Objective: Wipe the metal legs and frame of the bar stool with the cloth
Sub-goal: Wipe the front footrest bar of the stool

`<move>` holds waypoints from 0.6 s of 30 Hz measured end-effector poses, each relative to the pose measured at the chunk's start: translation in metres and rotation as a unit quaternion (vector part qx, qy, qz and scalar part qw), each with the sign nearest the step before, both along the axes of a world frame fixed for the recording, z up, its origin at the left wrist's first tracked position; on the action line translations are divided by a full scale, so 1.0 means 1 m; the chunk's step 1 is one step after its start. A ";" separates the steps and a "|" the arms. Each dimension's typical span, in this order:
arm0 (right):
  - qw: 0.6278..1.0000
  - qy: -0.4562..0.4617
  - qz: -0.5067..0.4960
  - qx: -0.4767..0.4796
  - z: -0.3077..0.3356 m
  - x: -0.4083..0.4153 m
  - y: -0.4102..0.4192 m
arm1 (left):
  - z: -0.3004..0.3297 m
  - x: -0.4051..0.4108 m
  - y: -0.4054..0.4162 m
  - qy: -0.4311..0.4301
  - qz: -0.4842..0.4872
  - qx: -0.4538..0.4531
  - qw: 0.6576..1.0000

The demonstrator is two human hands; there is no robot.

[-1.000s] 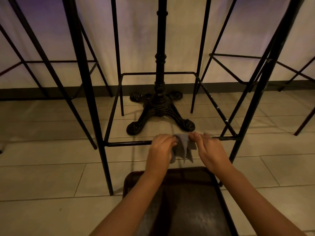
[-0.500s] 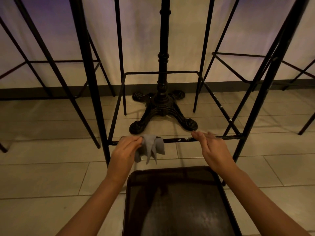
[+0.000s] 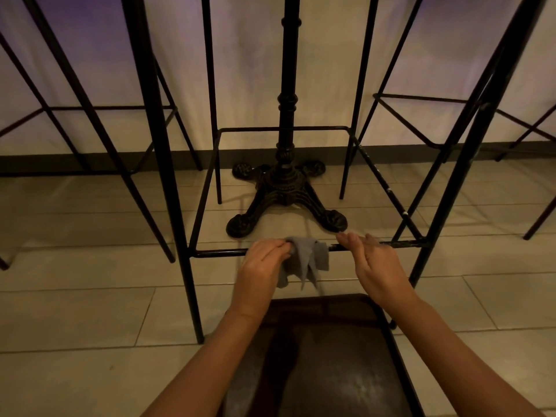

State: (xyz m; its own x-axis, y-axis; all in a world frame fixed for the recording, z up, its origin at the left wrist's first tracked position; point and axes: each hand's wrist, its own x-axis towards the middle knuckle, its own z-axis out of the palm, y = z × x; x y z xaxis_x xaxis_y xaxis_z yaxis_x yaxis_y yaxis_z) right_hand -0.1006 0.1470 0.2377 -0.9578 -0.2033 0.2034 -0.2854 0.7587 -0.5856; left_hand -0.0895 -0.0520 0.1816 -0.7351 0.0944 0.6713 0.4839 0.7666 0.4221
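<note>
While my left hand (image 3: 264, 260) pinches the grey cloth (image 3: 307, 257) against the near footrest bar (image 3: 219, 253), I am wiping the stool's lower frame.

My right hand (image 3: 376, 263) rests on that bar to the right of the cloth, its fingers (image 3: 349, 238) nearly straight and holding nothing. The cloth drapes over the bar near its middle, loose ends hanging toward the dark seat (image 3: 331, 356). Next, I judge, comes sliding the cloth along toward the right leg (image 3: 451, 188), where pale specks show, keeping it wrapped round the bar.
</note>
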 end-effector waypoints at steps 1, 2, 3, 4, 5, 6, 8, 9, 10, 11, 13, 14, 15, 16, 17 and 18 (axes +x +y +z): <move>1.000 -0.003 0.001 0.001 0.000 0.000 0.000 | -0.001 0.001 -0.004 0.005 0.006 0.010 1.000; 1.000 -0.005 0.002 0.001 -0.001 -0.001 0.000 | -0.001 0.002 -0.006 0.012 0.010 0.016 1.000; 1.000 -0.009 0.002 0.002 -0.001 -0.001 0.001 | -0.002 0.003 -0.007 0.015 0.014 0.022 1.000; 1.000 -0.012 -0.001 0.003 -0.001 -0.002 0.001 | -0.002 0.004 -0.006 0.015 0.019 0.028 0.999; 1.000 -0.013 -0.003 0.003 -0.001 -0.002 0.001 | -0.003 0.004 -0.002 0.012 0.024 0.035 0.999; 1.000 -0.014 -0.003 0.003 -0.001 -0.002 0.001 | -0.003 0.003 0.003 0.008 0.028 0.039 0.999; 1.000 -0.016 0.001 0.013 0.000 -0.003 0.001 | -0.002 0.000 0.016 -0.001 0.025 0.040 0.999; 1.000 -0.016 0.006 0.022 0.001 -0.003 0.001 | -0.001 -0.002 0.023 -0.004 0.020 0.032 0.999; 0.999 -0.012 0.012 0.032 0.002 -0.003 0.001 | 0.001 -0.003 0.029 -0.009 0.016 0.021 1.000; 0.999 -0.006 0.018 0.039 0.004 -0.004 0.001 | 0.002 -0.005 0.035 -0.019 0.009 0.011 1.000; 0.998 0.001 0.030 0.048 0.007 -0.005 0.003 | 0.004 -0.007 0.041 -0.057 -0.015 0.021 0.998; 0.998 0.001 0.034 0.045 0.007 -0.006 0.004 | 0.008 -0.007 0.041 -0.080 -0.033 0.045 0.995; 0.999 0.007 0.036 0.035 0.006 -0.007 0.005 | 0.011 -0.006 0.039 -0.097 -0.048 0.068 0.992; 0.999 0.025 0.035 0.023 0.005 -0.006 0.005 | 0.014 -0.005 0.033 -0.095 -0.053 0.067 0.992; 0.998 0.055 0.037 0.014 0.004 -0.005 0.002 | 0.017 -0.003 0.026 -0.082 -0.040 0.046 0.995; 0.995 0.090 0.050 0.017 0.003 -0.004 -0.003 | 0.017 0.001 0.016 -0.060 -0.018 0.011 0.998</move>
State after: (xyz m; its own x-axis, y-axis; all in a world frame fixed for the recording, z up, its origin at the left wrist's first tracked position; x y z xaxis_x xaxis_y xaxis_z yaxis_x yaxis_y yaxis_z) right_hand -0.1042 0.1444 0.2407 -0.8811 -0.3051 0.3613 -0.4582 0.7395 -0.4931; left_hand -0.0890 -0.0358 0.1987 -0.8074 0.1082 0.5801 0.4549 0.7402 0.4952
